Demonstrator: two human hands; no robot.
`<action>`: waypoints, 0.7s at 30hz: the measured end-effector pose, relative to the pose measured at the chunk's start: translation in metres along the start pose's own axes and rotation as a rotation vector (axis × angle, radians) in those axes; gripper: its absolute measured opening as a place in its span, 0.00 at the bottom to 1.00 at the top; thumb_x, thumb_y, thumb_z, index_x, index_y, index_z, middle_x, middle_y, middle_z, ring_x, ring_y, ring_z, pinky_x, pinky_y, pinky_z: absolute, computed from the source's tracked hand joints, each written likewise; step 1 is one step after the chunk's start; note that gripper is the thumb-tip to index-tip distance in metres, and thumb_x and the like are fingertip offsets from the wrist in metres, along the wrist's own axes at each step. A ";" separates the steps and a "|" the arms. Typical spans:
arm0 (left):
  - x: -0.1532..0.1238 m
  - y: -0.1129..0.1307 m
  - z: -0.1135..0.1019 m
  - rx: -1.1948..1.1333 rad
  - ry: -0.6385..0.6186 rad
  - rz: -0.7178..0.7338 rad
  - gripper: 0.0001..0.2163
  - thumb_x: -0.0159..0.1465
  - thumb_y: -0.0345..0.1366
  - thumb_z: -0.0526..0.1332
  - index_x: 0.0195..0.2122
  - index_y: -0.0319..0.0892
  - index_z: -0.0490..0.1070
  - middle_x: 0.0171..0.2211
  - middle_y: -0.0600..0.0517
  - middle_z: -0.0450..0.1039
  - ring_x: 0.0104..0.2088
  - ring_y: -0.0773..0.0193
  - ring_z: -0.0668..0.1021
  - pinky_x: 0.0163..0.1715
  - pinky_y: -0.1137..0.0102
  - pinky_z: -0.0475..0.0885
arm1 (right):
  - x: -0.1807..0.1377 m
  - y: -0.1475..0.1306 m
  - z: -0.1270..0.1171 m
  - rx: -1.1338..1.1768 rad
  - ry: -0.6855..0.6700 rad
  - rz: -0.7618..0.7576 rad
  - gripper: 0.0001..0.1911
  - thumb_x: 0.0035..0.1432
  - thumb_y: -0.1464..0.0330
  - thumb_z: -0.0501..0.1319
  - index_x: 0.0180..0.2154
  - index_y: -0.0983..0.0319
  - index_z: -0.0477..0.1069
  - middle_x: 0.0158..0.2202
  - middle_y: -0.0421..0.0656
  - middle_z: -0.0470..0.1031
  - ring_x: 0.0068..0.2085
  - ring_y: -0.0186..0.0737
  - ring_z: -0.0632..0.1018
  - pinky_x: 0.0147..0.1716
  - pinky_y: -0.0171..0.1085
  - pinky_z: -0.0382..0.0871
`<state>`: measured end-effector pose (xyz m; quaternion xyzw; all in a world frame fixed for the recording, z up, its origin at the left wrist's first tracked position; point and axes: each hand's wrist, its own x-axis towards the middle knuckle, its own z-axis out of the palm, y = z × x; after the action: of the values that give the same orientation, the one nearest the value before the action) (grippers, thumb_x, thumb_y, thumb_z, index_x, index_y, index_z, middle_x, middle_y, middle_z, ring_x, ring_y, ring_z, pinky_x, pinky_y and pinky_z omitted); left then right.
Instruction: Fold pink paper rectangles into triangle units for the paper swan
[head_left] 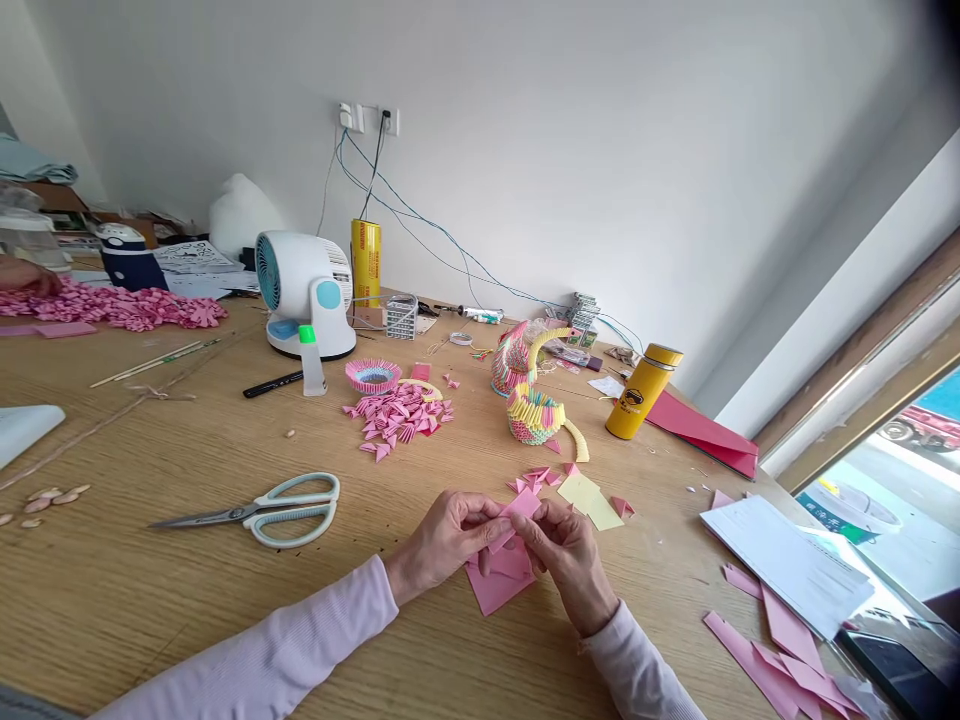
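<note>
Between my two hands, just above the table, is a small pink paper slip [523, 503]. My left hand [454, 535] pinches it from the left, thumb on top. On its right edge the thumb and fingers of my right hand [566, 553] close too. Beneath them lie pink paper sheets [496, 592], partly covered by my hands. Just beyond sit folded pink paper triangles [534, 478] and pale yellow paper pieces [592, 500]. A woven-looking basket of folded paper [536, 418] with a yellow curved handle stands farther back.
Scissors [289, 510] lie at left, near a pile of pink folded pieces [397, 412]. Behind stand a glue bottle [312, 365], a white fan [307, 290] and a yellow flask [645, 392]. Pink strips [787, 665] and white papers [787, 565] lie at right. Another person's hand [30, 275] is far left.
</note>
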<state>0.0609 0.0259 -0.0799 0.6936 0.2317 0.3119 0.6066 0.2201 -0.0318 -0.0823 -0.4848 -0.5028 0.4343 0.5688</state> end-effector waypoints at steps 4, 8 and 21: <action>0.000 -0.006 0.002 -0.028 0.012 0.003 0.14 0.59 0.44 0.63 0.27 0.35 0.71 0.19 0.56 0.65 0.16 0.73 0.68 0.16 0.78 0.61 | 0.002 0.002 -0.004 -0.015 0.080 -0.013 0.20 0.50 0.57 0.67 0.21 0.64 0.65 0.14 0.35 0.64 0.16 0.26 0.61 0.16 0.29 0.51; 0.000 -0.008 0.003 -0.037 0.043 0.001 0.15 0.60 0.45 0.62 0.28 0.34 0.71 0.20 0.54 0.67 0.16 0.74 0.67 0.16 0.78 0.60 | 0.007 -0.001 -0.017 0.066 0.272 -0.085 0.17 0.54 0.57 0.65 0.25 0.64 0.68 0.15 0.34 0.62 0.17 0.25 0.60 0.16 0.28 0.50; 0.000 -0.006 0.006 0.026 -0.027 -0.055 0.15 0.59 0.43 0.62 0.25 0.35 0.71 0.17 0.56 0.66 0.16 0.74 0.65 0.15 0.78 0.57 | 0.003 0.002 -0.004 0.041 0.097 -0.073 0.18 0.53 0.58 0.65 0.22 0.62 0.63 0.17 0.34 0.59 0.19 0.27 0.58 0.18 0.30 0.50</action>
<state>0.0661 0.0229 -0.0864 0.6990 0.2465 0.2828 0.6088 0.2244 -0.0288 -0.0838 -0.4752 -0.4829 0.3994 0.6177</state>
